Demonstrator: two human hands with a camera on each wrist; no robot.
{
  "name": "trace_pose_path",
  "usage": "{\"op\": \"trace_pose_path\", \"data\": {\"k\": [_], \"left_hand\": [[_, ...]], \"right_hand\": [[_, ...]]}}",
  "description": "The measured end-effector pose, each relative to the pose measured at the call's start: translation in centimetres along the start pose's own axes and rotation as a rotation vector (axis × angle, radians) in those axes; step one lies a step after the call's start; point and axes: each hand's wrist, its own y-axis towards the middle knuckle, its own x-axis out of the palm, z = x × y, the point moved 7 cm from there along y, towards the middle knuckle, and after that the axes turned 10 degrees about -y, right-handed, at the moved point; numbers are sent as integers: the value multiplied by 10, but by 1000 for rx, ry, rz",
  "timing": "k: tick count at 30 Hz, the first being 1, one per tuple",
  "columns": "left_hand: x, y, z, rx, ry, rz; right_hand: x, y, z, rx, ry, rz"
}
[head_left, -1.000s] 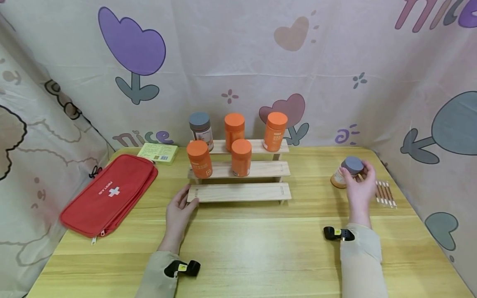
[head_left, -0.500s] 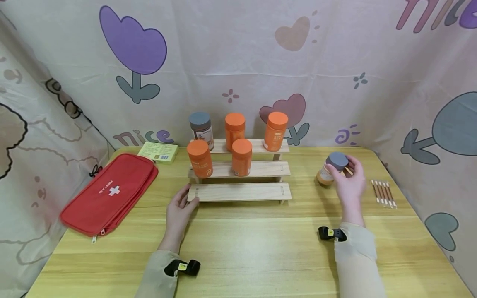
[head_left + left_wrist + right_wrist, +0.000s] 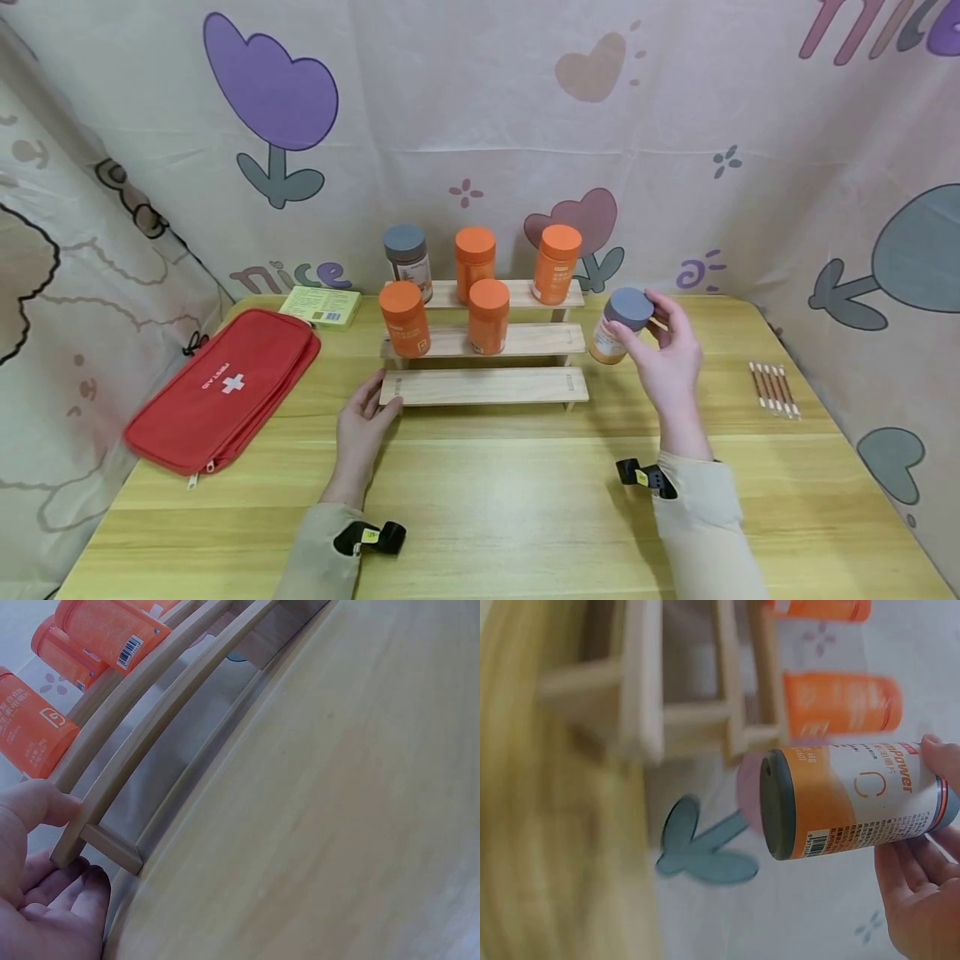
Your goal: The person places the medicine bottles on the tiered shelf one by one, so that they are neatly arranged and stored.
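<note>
My right hand [image 3: 667, 354] holds a grey-lidded supplement bottle [image 3: 606, 337] near its top, tilted and right of the wooden tiered stand [image 3: 487, 386]. In the right wrist view the bottle [image 3: 855, 796] shows an orange and white label, with the fingers below and another digit above. At the stand's left end, my left hand [image 3: 363, 425] grips the lowest step; in the left wrist view the thumb lies against the step [image 3: 124, 761] and the fingers are under its end. On the top tier stand a grey-lidded bottle [image 3: 408, 258] and two orange bottles [image 3: 555, 271]. Two more orange bottles [image 3: 487, 321] stand on the middle tier.
A red first-aid pouch [image 3: 225, 392] lies on the table [image 3: 495, 508] at the left, with a pale green box [image 3: 322, 307] behind it. Several cotton swabs [image 3: 774, 390] lie at the right. A patterned cloth [image 3: 450, 100] hangs behind the table.
My right hand has carried the grey-lidded bottle leftward from beside the swabs to near the stand's right end. My left hand stays on the stand.
</note>
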Motion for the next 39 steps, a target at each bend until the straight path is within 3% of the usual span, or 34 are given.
{"op": "trace_pose_path", "data": {"k": [4,9,23,39], "left_hand": [[1,1,0,4,-5,-1],[2,1,-2,-6,-14,3],[6,0,-2,-9,-6,0],[6,4,-2,3,-17,1]], "right_hand": [[13,-2,-32,-41,-2,-46],[34,-3,-41,-73,23,-116],[58,-5,-33,-48,95,-139],[59,-1,-25,-74,91,-226]]}}
